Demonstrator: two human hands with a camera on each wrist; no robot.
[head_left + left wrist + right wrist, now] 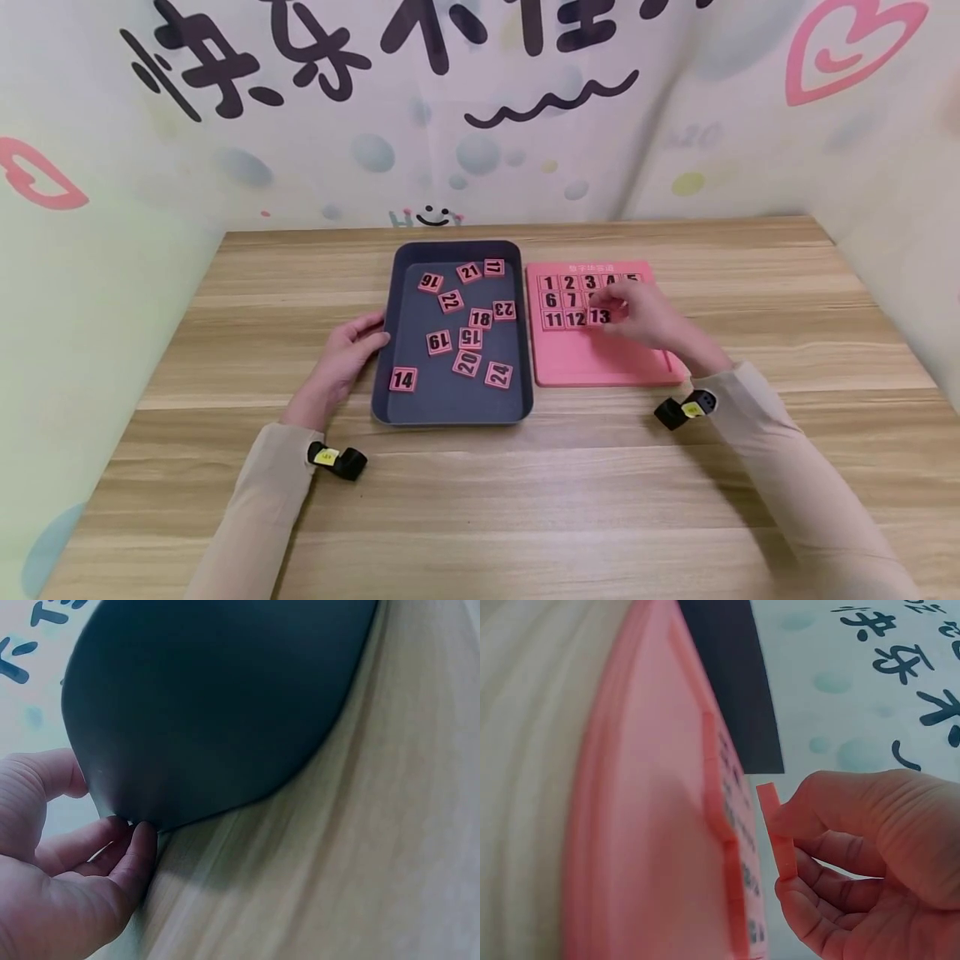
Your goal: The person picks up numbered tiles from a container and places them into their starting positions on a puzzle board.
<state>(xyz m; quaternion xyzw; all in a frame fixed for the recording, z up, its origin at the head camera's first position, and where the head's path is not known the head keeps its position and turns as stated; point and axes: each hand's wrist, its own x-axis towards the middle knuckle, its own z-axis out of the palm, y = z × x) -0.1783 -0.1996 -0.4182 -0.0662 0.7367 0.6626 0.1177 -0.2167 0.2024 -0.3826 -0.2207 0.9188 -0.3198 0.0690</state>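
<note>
Head view: right hand (643, 315) is over the pink board (592, 364), grip pinching tile 13 (600, 317) between thumb and fingers; tile sits a bit tilted above the board, just right of tile 12 (575, 319); right wrist view shows a gap between tile and board; left hand (339, 362) is well left of the board, grip closed on the left edge of the dark tray (450, 410); tray is on the bench (480, 517) just left of the board, loose tiles (438, 342) inside at mixed angles, 23 upside down; likely trouble: pinch looks shallow, so the tile could slip and drop onto the board askew; lowering it tilted could catch tile 12 and push the board's bottom row crooked; fingers near the row above could nudge those; a rightward shove from the left hand could bump the tray into the board.
</note>
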